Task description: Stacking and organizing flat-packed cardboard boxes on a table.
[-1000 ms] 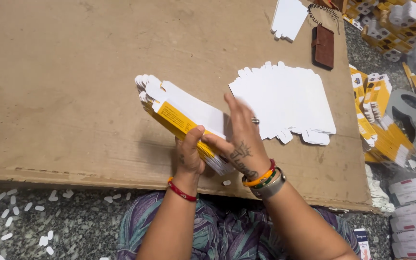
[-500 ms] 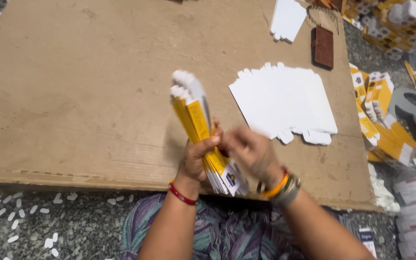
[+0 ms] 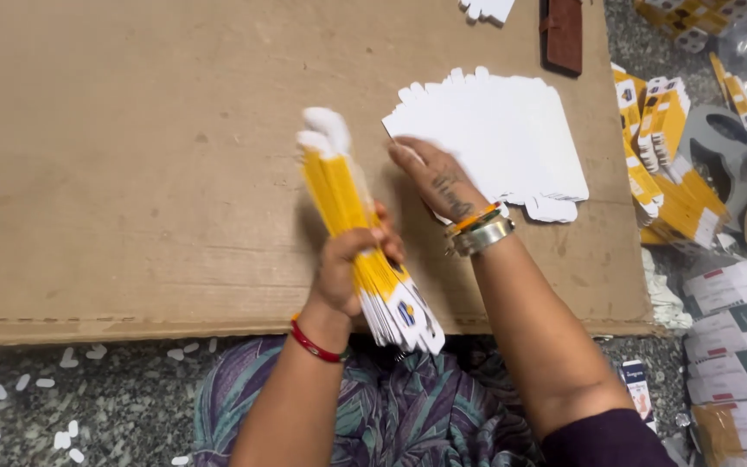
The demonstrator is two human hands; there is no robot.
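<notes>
Stack of flat yellow-and-white cartons (image 3: 365,251) now stood on edge, near upright, tilted a little toward 11 o'clock; one second back lay flatter and pointed toward 10 o'clock, half a second back already rising. Left hand (image 3: 352,264) closed around the stack's middle, grip tight, thumb side over the yellow edges, white flaps fanned out below at 5 o'clock over the lap. Right hand (image 3: 443,182) off the stack, earlier pressed on it; now fingers spread, holding nothing, lying over the near corner of the white pile of flat blanks (image 3: 494,138) at 1 o'clock. Reads as stack squared up and freed, right hand going for more blanks, judged only. Brown cardboard sheet (image 3: 131,130) serves as the work surface on the floor; wide bare room at 9 to 11 o'clock. Near edge of the sheet runs just below the left hand at 6 o'clock, speckled floor (image 3: 45,415) with white scraps past it. Right edge at 3 o'clock crowded: more yellow cartons (image 3: 663,164) heaped there, packets (image 3: 737,329) at 4 o'clock. Dark brown wallet-like thing (image 3: 564,35) at 1 o'clock, far edge.
</notes>
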